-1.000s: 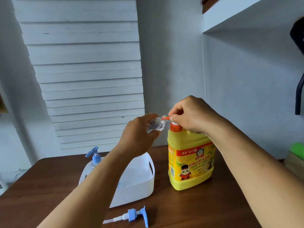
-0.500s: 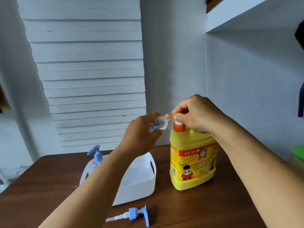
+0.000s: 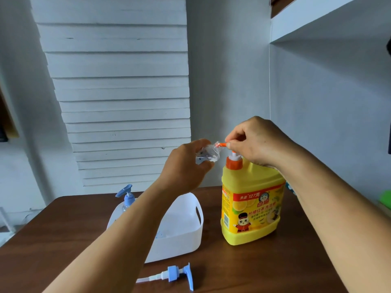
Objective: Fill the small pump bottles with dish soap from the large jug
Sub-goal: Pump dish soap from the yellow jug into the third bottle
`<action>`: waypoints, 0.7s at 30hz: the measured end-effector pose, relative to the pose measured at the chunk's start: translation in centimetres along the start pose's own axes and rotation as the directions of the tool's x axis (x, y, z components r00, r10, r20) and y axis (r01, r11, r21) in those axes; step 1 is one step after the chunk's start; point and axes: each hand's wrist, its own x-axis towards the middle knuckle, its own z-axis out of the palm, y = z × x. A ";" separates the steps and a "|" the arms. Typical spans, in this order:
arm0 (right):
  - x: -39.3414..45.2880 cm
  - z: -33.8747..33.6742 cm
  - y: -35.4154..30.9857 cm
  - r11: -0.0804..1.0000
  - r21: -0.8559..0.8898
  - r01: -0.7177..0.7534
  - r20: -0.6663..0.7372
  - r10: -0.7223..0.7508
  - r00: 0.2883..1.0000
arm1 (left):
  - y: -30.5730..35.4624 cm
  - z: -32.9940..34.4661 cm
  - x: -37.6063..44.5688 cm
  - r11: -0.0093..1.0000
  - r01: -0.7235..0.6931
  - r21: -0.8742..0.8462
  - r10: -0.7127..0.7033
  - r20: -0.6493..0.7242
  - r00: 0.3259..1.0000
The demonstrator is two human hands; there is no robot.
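Note:
A large yellow dish soap jug [image 3: 251, 210] with an orange pump collar stands on the brown table [image 3: 275, 267]. My right hand [image 3: 256, 142] is curled over the jug's orange pump head. My left hand [image 3: 186, 166] holds a small clear bottle [image 3: 208, 154] tilted, its mouth at the orange spout. A loose blue pump with its tube [image 3: 173, 275] lies on the table near the front. Another small bottle with a blue pump [image 3: 127, 197] stands in a white basket [image 3: 184, 235], partly hidden by my left forearm.
White slatted shutters and a grey wall stand behind the table. A white shelf juts out at the upper right. Something green [image 3: 386, 199] sits at the right edge. The basket is left of the jug, close to it.
The pump head under my right hand has risen, showing its white stem above the orange collar. My left hand keeps the small bottle at the spout. The view shifted slightly.

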 end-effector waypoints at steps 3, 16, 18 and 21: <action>-0.3 0.5 0.1 1.000 -0.002 -0.007 -0.001 0.007 1.000 | -0.3 0.2 -0.3 1.000 0.020 0.011 -0.020 0.010 1.000; -0.3 -0.4 -0.1 1.000 -0.020 0.012 -0.036 -0.013 0.999 | 0.3 -0.1 0.1 1.000 0.012 0.012 -0.012 -0.023 1.000; -0.3 0.4 -0.1 0.997 -0.074 0.016 -0.038 -0.019 0.999 | 0.0 0.2 -0.1 1.000 0.022 0.019 -0.022 -0.013 1.000; -0.3 0.8 -0.1 0.996 -0.088 0.018 -0.018 -0.020 1.000 | -0.2 0.5 -0.4 0.999 0.052 0.012 -0.052 -0.006 0.999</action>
